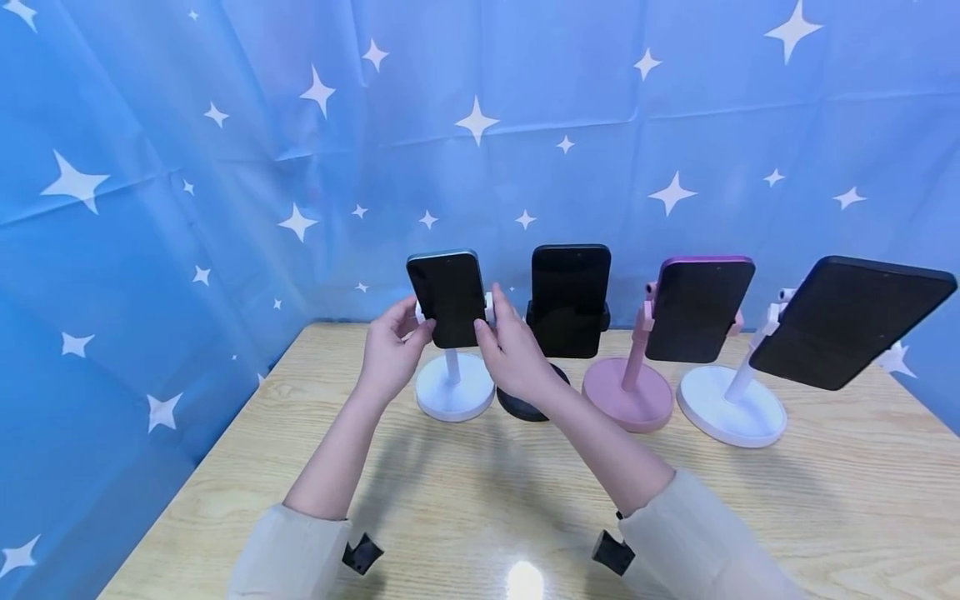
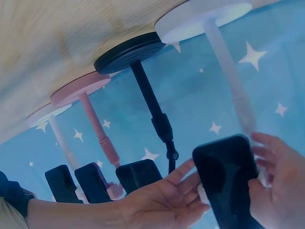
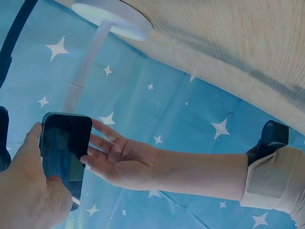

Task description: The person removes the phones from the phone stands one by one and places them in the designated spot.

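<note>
A light-blue-edged smartphone (image 1: 448,296) stands upright in the clamp of a white phone stand (image 1: 454,400), the leftmost in the head view. My left hand (image 1: 392,346) holds its left side, thumb at the lower front edge and fingers bent around the clamp. On the opposite side my right hand (image 1: 517,354) grips the phone, thumb on the front edge and fingers reaching along the clamp and behind. In the right wrist view the phone (image 3: 64,143) sits between both hands, its screen dark. Fingertips behind it are partly hidden.
To the right stand a black stand with a black phone (image 1: 570,300), a pink stand (image 1: 628,396) with a purple-edged phone (image 1: 701,308), and another white stand (image 1: 731,408) with a large tilted dark tablet (image 1: 851,321). A blue star-patterned curtain (image 1: 247,167) hangs behind the wooden table (image 1: 450,517).
</note>
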Action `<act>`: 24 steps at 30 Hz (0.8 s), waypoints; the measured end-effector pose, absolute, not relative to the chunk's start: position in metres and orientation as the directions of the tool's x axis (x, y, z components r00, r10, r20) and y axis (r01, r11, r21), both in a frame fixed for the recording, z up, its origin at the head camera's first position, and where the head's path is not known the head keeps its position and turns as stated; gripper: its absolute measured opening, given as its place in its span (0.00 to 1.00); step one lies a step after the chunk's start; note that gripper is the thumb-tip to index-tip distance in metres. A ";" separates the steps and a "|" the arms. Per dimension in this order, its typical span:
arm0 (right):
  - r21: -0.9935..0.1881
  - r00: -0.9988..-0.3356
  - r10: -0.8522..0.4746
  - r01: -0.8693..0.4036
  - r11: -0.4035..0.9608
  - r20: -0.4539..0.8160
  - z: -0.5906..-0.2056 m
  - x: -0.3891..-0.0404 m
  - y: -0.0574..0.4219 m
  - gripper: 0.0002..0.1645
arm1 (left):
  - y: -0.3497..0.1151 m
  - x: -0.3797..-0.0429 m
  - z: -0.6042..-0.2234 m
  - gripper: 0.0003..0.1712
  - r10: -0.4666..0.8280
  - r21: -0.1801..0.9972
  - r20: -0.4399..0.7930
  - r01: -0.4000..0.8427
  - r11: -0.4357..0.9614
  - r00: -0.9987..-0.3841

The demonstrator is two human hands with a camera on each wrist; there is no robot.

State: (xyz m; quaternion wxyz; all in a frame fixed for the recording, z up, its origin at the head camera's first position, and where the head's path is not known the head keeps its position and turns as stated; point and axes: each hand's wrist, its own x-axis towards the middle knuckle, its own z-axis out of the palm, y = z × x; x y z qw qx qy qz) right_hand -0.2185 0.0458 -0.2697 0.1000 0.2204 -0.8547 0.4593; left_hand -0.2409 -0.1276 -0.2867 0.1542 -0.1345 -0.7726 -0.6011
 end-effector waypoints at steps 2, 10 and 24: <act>-0.747 -0.883 -0.280 -0.469 0.471 0.377 -0.270 -0.221 0.045 0.34 | -0.129 -0.243 -0.288 0.22 0.045 0.898 0.390 0.390 0.204 -0.920; -0.766 -0.898 -0.248 -0.440 0.469 0.364 -0.268 -0.222 0.044 0.29 | -0.131 -0.244 -0.293 0.20 0.094 0.916 0.377 0.386 0.110 -0.921; -0.741 -0.879 -0.283 -0.476 0.474 0.384 -0.263 -0.223 0.052 0.22 | -0.133 -0.238 -0.297 0.27 0.071 0.912 0.404 0.407 0.044 -0.912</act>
